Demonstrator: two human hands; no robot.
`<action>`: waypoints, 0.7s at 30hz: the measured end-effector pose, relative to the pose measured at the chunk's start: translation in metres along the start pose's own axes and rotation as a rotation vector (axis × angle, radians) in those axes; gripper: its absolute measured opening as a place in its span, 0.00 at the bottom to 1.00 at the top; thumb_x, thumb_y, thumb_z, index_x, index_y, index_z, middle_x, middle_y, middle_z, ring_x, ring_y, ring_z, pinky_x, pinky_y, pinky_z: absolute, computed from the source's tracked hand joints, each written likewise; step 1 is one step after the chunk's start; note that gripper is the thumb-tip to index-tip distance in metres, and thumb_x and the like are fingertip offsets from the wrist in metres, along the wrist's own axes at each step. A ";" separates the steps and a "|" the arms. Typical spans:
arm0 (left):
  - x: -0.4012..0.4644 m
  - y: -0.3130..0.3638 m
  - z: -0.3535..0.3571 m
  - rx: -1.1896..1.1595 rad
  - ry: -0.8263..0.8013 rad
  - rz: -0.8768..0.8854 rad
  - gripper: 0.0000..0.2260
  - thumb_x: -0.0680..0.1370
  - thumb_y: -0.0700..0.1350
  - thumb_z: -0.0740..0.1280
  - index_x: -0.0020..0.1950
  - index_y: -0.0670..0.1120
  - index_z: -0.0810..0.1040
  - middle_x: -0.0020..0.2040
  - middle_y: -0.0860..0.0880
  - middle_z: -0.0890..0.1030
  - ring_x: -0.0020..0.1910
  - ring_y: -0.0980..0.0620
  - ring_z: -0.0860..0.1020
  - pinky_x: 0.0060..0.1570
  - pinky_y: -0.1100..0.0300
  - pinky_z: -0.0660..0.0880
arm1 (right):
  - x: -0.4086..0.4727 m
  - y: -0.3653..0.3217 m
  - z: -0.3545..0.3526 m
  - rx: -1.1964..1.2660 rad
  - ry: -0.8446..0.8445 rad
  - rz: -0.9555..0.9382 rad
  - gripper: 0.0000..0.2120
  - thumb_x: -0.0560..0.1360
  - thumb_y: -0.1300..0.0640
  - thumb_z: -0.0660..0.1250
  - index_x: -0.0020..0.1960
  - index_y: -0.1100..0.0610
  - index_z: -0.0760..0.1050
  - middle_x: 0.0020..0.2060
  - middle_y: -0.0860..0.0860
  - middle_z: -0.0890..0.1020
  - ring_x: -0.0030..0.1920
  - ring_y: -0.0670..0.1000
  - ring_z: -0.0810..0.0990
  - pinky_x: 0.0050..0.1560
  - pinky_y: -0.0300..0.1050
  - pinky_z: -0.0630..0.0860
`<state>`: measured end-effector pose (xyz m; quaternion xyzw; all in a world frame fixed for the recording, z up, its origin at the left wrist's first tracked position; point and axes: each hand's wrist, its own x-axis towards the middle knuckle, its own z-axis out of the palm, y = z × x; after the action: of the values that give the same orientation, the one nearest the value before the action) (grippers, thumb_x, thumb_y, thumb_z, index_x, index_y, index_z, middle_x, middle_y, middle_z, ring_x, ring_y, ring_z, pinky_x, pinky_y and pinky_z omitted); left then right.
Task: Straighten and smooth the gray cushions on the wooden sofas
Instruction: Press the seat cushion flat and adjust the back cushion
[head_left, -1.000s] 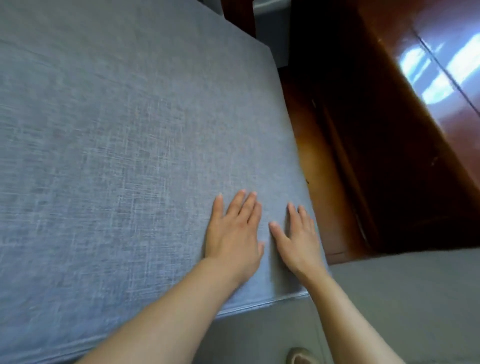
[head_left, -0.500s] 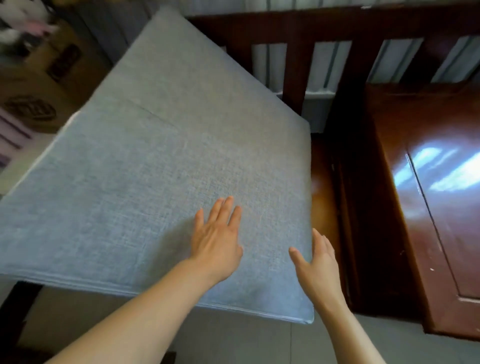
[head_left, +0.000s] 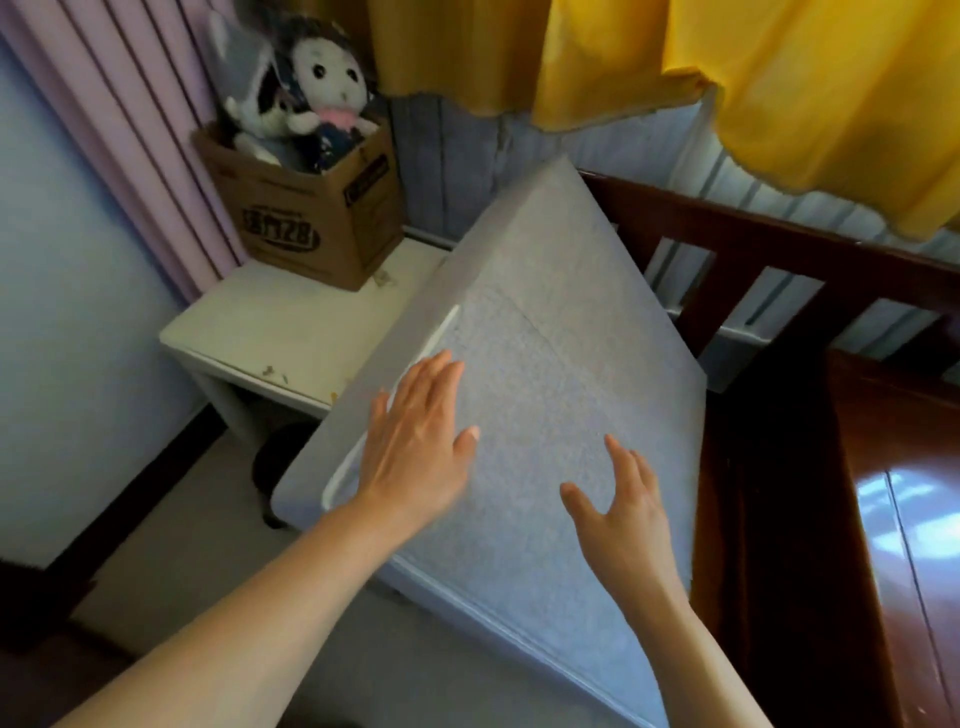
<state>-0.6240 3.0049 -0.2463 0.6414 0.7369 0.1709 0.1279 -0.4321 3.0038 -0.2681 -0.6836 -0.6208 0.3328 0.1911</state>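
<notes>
Basically both hands are released, fingers straight and spread, gripping nothing. Left hand (head_left: 415, 441) lies flat over the left edge of the gray cushion (head_left: 550, 374), fingers pointing to the far end; looks like contact, palm down, the posture for sweeping fabric flat. Right hand (head_left: 618, 499) sits nearer and to the right with fingers splayed; can't tell if it's touching or just above the cover. My read: flat palms because the job is smoothing, not lifting, so pressure gets spread wide and no grip is needed.

Cushion lies on the wooden sofa (head_left: 789, 467), long side running from near to far, far corner close to the slatted backrest (head_left: 779, 249). It reads skewed against the frame: bare dark wood shows along its right side, and its left edge overhangs toward the floor. Faint crease line across the far half. Judgement: needs squaring up, not only smoothing.

Surface: woven gray fabric, light piping on the left and near edges, probably slides easily on polished wood.

Room: white table (head_left: 291, 322) to the left, carrying a cardboard box (head_left: 311, 218) with a stuffed doll (head_left: 332, 83) in it. Pink curtain (head_left: 130, 130) far left, yellow curtain (head_left: 727, 78) above the backrest, gray floor (head_left: 171, 561) near left.
</notes>
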 end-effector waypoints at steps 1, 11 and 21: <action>0.002 -0.017 -0.011 -0.042 0.007 -0.014 0.28 0.81 0.50 0.59 0.78 0.49 0.51 0.78 0.53 0.51 0.77 0.53 0.50 0.73 0.44 0.51 | 0.001 -0.020 0.009 -0.005 -0.003 -0.013 0.32 0.78 0.51 0.65 0.77 0.50 0.54 0.77 0.52 0.53 0.76 0.53 0.53 0.73 0.47 0.53; 0.024 -0.141 -0.016 -0.228 -0.199 -0.279 0.23 0.82 0.54 0.54 0.77 0.54 0.56 0.76 0.53 0.60 0.75 0.50 0.57 0.71 0.42 0.56 | 0.002 -0.142 0.103 -0.077 -0.213 0.042 0.39 0.75 0.37 0.61 0.76 0.37 0.39 0.77 0.49 0.39 0.77 0.54 0.43 0.74 0.62 0.49; 0.050 -0.168 0.026 -0.513 -0.458 -0.518 0.26 0.81 0.62 0.51 0.78 0.58 0.51 0.75 0.47 0.63 0.71 0.43 0.65 0.68 0.51 0.63 | -0.006 -0.146 0.143 -0.118 -0.176 0.134 0.45 0.74 0.40 0.65 0.74 0.38 0.31 0.75 0.51 0.32 0.76 0.56 0.36 0.71 0.64 0.54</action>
<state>-0.7721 3.0368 -0.3383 0.4039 0.7599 0.1639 0.4822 -0.6367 2.9988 -0.2690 -0.7019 -0.6065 0.3664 0.0727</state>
